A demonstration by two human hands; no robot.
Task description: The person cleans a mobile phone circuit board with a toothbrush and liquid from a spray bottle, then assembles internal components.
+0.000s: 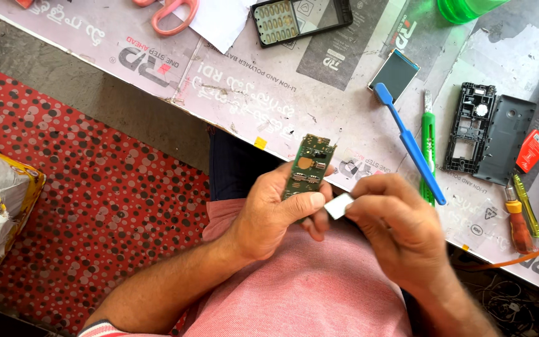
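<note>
Circuit board held upright, white piece brought beside it

The green circuit board (307, 167) is gripped in the left hand (276, 209), its long axis pointing toward the counter (269, 93) edge; a small white piece (339, 205) is pinched in the right hand (397, 228), just right of the board's lower end.

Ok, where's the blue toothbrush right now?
In the head view the blue plastic toothbrush lies diagonally on the table, right of centre, between the small dark display screen at its head and the green-handled utility knife beside it, above the right hand.

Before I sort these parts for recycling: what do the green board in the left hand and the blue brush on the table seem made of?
Green circuit board in the left hand: apparently rigid laminate, matte green with metal components. Long blue toothbrush: likely smooth moulded plastic, slightly glossy.
</note>
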